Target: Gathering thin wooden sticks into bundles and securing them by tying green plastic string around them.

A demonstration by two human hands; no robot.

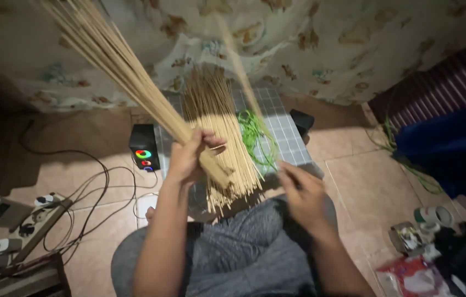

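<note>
My left hand is clenched round a bundle of sticks slanting up to the far left; my right hand pinches one blurred stick. I should keep the bundle tight above the loose sticks on the checked mat

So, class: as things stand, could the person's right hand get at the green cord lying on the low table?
Probably yes. The right hand hovers just short of the green cord, with only one blurred thin stick crossing above. The left hand grips the stick bundle off to the side.
</note>
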